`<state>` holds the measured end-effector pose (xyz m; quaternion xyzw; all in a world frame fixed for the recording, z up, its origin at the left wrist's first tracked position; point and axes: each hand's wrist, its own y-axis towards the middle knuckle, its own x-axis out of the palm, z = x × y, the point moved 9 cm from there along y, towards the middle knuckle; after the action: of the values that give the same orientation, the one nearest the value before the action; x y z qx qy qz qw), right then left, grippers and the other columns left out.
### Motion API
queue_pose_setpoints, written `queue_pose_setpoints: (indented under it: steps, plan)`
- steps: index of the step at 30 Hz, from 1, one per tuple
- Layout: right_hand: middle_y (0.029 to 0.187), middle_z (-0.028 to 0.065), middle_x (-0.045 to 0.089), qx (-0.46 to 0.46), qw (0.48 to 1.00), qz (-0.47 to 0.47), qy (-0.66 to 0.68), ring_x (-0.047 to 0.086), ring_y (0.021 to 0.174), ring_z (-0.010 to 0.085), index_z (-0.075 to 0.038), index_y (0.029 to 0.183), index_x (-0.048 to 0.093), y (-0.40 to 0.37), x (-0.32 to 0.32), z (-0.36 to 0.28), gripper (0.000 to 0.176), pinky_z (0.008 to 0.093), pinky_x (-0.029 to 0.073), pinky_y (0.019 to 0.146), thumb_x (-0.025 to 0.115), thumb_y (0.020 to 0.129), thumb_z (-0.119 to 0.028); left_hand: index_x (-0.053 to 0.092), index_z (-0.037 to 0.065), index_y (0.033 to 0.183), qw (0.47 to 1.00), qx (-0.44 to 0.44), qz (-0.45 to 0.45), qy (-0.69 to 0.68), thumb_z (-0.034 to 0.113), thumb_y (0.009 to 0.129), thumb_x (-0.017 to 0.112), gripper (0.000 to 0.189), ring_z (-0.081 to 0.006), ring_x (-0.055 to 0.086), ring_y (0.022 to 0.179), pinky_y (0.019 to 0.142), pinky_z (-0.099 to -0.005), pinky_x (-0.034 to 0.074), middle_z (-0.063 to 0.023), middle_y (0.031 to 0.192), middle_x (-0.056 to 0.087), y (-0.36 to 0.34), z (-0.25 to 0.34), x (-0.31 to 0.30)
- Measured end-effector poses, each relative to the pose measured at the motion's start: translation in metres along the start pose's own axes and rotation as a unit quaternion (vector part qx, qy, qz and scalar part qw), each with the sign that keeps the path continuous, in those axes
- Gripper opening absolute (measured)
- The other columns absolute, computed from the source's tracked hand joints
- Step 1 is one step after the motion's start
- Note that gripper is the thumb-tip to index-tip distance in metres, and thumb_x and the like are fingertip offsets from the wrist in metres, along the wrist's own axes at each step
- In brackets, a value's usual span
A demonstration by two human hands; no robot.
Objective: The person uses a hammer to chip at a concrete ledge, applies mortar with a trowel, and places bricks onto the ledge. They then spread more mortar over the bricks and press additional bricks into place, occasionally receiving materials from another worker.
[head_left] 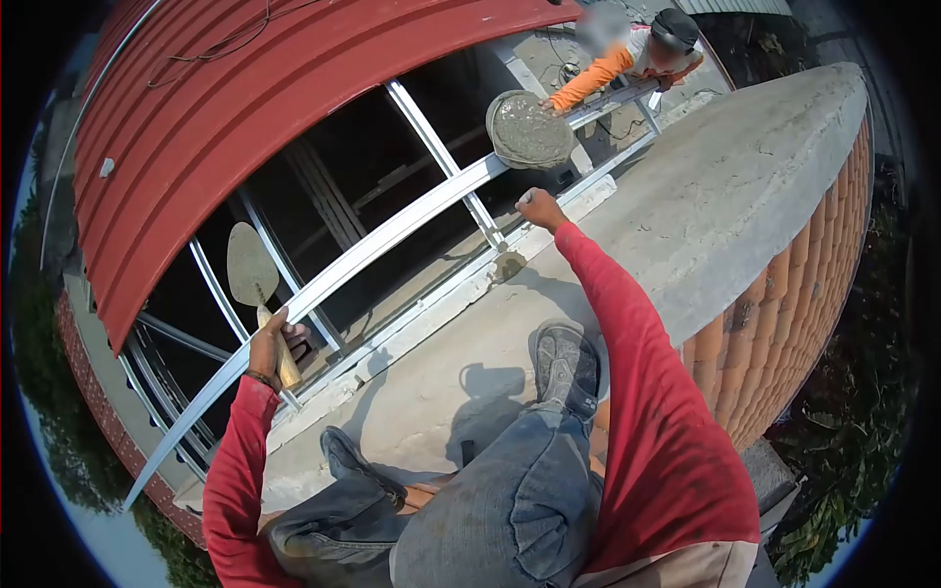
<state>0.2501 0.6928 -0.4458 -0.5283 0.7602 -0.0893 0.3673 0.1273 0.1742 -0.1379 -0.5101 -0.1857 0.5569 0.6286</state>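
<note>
My left hand (272,343) is closed round the wooden handle of a trowel (252,263), its blade pointing up and away, smeared with grey mortar. That hand is beside a long white metal beam (338,272). My right hand (537,208) is held out with curled fingers, just below a bucket (530,130) full of wet grey mortar. A gap shows between this hand and the bucket; whether anything lies inside the fingers is hidden. A co-worker's hand (549,104) is at the bucket's far rim. A dab of mortar (508,266) sits on the ledge edge.
My shoes rest on a sloping concrete ledge (431,392). Clay roof tiles (784,323) drop away on the right. Dark openings lie between metal bars beyond the ledge. A red metal roof (245,127) rises at the left. The co-worker (657,54) is at the top right.
</note>
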Motion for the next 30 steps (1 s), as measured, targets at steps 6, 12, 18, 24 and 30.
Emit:
queue_pose_setpoints:
  steps: [6, 12, 18, 24, 30]
  plan:
    - [0.125, 0.0299, 0.056, -0.028, 0.996, 0.051, -0.064, 0.055, 0.117, 0.0468, 0.002, 0.128, 0.045, 0.062, 0.015, -0.012, 0.061, 0.0492, 0.043, 0.101, 0.071, 0.079, -0.021, 0.051, 0.017, 0.076, 0.971, -0.098, 0.217, -0.005, 0.054, 0.086, 0.065, 0.041, -0.0195, 0.067, 0.084, 0.07, -0.036, 0.048, -0.0015, 0.081, 0.065, -0.133, -0.108, -0.17]
    - [0.131, 0.0281, 0.054, -0.005, 0.981, -0.058, -0.187, 0.05, 0.124, 0.0449, -0.003, 0.137, 0.037, 0.123, 0.065, -0.016, 0.069, 0.0498, 0.041, 0.103, 0.07, 0.079, -0.021, 0.05, 0.015, 0.078, 0.886, -0.193, 0.419, -0.051, 0.056, 0.082, 0.068, 0.045, -0.0215, 0.066, 0.078, 0.063, -0.0363, 0.047, -0.0035, 0.077, 0.062, -0.359, -0.228, -0.265]
    - [0.117, 0.0321, 0.061, -0.15, 0.976, -0.008, -0.158, 0.06, 0.109, 0.0469, 0.006, 0.121, 0.052, 0.204, 0.047, 0.032, 0.056, 0.0497, 0.046, 0.093, 0.065, 0.081, -0.031, 0.069, 0.003, 0.095, 0.858, -0.208, 0.458, 0.1, 0.044, 0.097, 0.05, 0.045, -0.0162, 0.062, 0.071, 0.068, -0.0332, 0.05, -0.0076, 0.073, 0.064, -0.557, -0.431, -0.312]
    - [0.087, 0.0245, 0.069, -0.119, 0.971, -0.016, -0.205, 0.067, 0.079, 0.0348, 0.011, 0.097, 0.067, 0.215, -0.064, 0.004, 0.048, 0.0433, 0.05, 0.073, 0.068, 0.083, -0.034, 0.066, 0.0, 0.108, 0.805, -0.259, 0.494, 0.201, 0.041, 0.089, 0.062, 0.045, -0.0266, 0.068, 0.085, 0.08, -0.0378, 0.052, -0.0141, 0.096, 0.071, -0.535, -0.544, -0.253]
    - [0.063, 0.0068, 0.053, -0.101, 0.982, -0.147, -0.059, 0.051, 0.051, 0.0203, -0.006, 0.068, 0.051, 0.135, -0.034, -0.052, 0.042, 0.0398, 0.04, 0.048, 0.065, 0.09, -0.039, 0.064, 0.001, 0.092, 0.755, -0.199, 0.568, -0.262, 0.037, 0.085, 0.07, 0.036, -0.028, 0.067, 0.072, 0.065, -0.0401, 0.051, -0.0117, 0.082, 0.068, -0.43, -0.619, -0.266]
